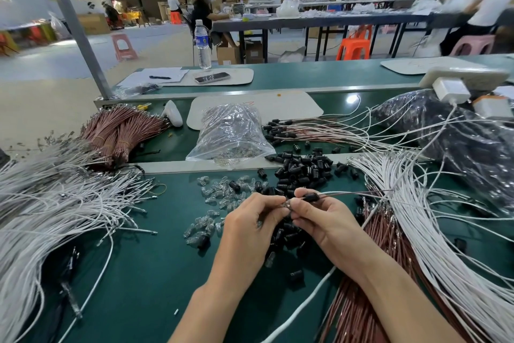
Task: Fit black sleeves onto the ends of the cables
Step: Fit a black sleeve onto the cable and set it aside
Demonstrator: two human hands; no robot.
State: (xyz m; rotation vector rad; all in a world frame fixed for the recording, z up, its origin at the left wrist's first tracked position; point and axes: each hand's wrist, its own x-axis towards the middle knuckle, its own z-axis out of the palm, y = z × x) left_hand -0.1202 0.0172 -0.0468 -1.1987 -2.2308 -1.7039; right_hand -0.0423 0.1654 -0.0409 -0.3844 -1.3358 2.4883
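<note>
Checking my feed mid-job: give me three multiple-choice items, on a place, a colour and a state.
1. Where is the loose pile of black sleeves? A in the clear bag; B on the green mat; C on the papers.
2. Colour of the banded cable bundle at back left? A blue; B white; C reddish-brown.
3. What is the right hand doing? A resting flat; B pinching a cable with a sleeve on it; C lifting a bottle.
Key: B, they lie loose on the mat; C, its wires look copper-red; B, its fingertips close on it.
</note>
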